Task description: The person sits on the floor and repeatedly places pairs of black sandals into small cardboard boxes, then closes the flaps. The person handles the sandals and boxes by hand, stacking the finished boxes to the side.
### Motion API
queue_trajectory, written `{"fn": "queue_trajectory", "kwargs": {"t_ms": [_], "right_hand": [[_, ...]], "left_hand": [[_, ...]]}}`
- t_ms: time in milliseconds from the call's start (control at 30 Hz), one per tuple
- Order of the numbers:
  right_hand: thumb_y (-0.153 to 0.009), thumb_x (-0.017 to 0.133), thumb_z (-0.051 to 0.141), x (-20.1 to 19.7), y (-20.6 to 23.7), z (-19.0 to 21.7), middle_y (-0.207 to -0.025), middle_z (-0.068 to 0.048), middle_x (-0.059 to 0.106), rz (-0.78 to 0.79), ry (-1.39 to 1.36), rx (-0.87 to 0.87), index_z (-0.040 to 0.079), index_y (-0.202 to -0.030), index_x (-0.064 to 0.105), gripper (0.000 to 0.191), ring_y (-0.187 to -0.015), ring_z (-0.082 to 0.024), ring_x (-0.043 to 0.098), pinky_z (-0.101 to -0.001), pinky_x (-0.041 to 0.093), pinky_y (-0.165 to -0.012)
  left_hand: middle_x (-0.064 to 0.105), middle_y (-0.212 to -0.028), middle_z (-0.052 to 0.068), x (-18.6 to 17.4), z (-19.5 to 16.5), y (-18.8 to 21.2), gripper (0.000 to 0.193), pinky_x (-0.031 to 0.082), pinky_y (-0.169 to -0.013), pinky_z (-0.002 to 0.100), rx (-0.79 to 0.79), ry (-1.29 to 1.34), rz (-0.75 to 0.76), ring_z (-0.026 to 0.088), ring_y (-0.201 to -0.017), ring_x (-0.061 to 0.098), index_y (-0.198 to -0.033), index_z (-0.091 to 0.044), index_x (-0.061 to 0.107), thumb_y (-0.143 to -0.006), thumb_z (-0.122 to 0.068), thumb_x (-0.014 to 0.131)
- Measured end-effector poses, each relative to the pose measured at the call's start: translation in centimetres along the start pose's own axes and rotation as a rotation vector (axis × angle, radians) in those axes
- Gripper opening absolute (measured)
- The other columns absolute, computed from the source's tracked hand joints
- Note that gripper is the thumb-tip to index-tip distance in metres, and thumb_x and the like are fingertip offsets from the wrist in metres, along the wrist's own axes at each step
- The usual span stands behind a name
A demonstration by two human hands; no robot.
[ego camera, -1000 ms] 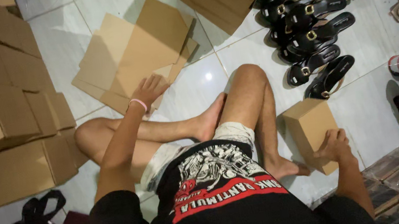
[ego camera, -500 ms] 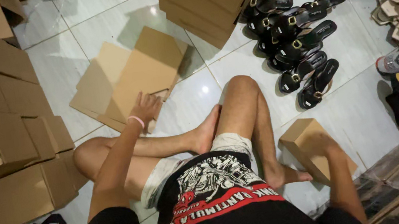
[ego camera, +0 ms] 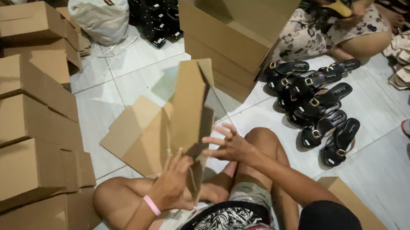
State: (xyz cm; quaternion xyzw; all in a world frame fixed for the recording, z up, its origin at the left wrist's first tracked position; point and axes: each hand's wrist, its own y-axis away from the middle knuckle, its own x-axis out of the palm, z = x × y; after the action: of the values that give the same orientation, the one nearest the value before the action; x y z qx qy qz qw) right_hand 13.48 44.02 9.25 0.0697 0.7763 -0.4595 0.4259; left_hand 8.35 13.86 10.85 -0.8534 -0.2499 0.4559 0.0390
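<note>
Flat cardboard box blank (ego camera: pixel 190 113): I am holding it upright above my knees, my left hand (ego camera: pixel 171 185) gripping its lower edge, my right hand (ego camera: pixel 231 146) touching its side with fingers spread, having lifted it off the floor pile (ego camera: pixel 134 141) and let go of the made-up box.

Stacked boxes (ego camera: pixel 13 158) left, sandals (ego camera: pixel 316 107) right, flat cardboard sheets (ego camera: pixel 136 138) on floor between, behind the held carton (ego camera: pixel 191 109).

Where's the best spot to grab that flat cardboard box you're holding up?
Probably low on the flat cardboard box, one hand on each side edge, as the left hand and right hand sit now. It stands tall and thin, so a grip from both sides should stop it flopping.
</note>
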Motion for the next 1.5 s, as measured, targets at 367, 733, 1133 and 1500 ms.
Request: {"fn": "queue_trajectory", "kwargs": {"t_ms": [367, 733, 1133, 1500], "right_hand": [[-0.109, 0.053, 0.061, 5.6, 1.8, 0.6, -0.096, -0.012, 0.070, 1.068, -0.276, 0.489, 0.013, -0.098, 0.071, 0.053, -0.093, -0.034, 0.069, -0.0475, 0.053, -0.088], [-0.094, 0.069, 0.044, 10.7, 1.9, 1.2, -0.114, -0.020, 0.065, 0.472, -0.245, 0.636, 0.006, -0.103, 0.072, 0.040, -0.108, -0.039, 0.059, -0.0486, 0.049, -0.095], [-0.095, 0.069, 0.011, 8.7, 4.4, 3.3, -0.131, -0.024, 0.051, -0.231, -0.300, 0.929, -0.001, -0.130, 0.057, 0.038, -0.126, -0.040, 0.049, -0.0471, 0.045, -0.106], [-0.097, 0.069, 0.024, 7.6, 3.8, 2.9, -0.135, -0.009, 0.066, 0.354, -0.217, 0.464, 0.010, -0.132, 0.068, 0.037, -0.131, -0.029, 0.055, -0.0413, 0.044, -0.109]], "left_hand": [[0.037, -0.146, 0.031, 7.6, 9.9, 4.5, 0.109, 0.031, -0.114, 0.056, -0.600, -0.001, -0.561, 0.047, -0.134, 0.041, -0.150, 0.001, 0.027, -0.066, -0.031, 0.090], [0.016, -0.167, 0.014, 9.6, 10.4, 1.4, 0.071, 0.015, -0.115, 0.072, -0.595, -0.547, -0.163, 0.054, -0.149, 0.017, -0.148, -0.044, 0.051, -0.084, -0.015, 0.062], [0.026, -0.154, 0.017, 9.6, 12.0, -0.3, 0.023, 0.018, -0.110, 0.075, -0.701, -0.420, -0.101, 0.055, -0.139, 0.018, -0.094, -0.035, 0.083, -0.083, -0.020, 0.071], [0.040, -0.142, 0.021, 7.5, 12.7, 0.5, 0.018, 0.016, -0.116, 0.066, -0.403, -0.238, -0.339, 0.048, -0.141, 0.027, -0.090, -0.025, 0.081, -0.078, -0.015, 0.074]]}}
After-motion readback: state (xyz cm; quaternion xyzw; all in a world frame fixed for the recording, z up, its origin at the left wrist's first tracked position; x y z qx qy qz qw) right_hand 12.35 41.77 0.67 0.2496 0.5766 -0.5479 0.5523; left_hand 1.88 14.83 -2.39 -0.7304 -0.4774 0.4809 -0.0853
